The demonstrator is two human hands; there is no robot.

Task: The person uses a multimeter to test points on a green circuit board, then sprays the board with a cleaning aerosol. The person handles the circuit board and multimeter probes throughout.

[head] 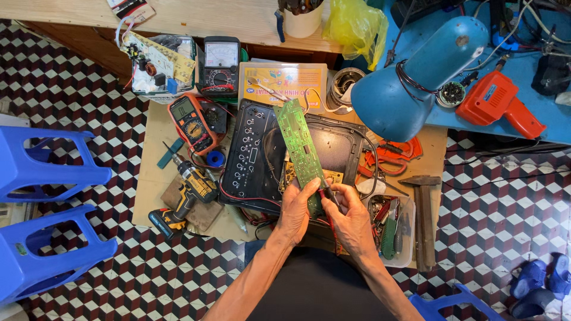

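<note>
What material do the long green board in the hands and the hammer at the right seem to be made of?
The long green board looks like rigid laminate with a glossy green coating; fine pale traces show on it. The hammer seems to have a dull dark metal head and a brown wooden handle, judging by its colour.

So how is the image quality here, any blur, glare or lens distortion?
Head view: evenly lit, soft shadows, no strong glare; hands and green board are sharp; wide-angle lens bends the edges, stretching the blue stools at left.
</note>
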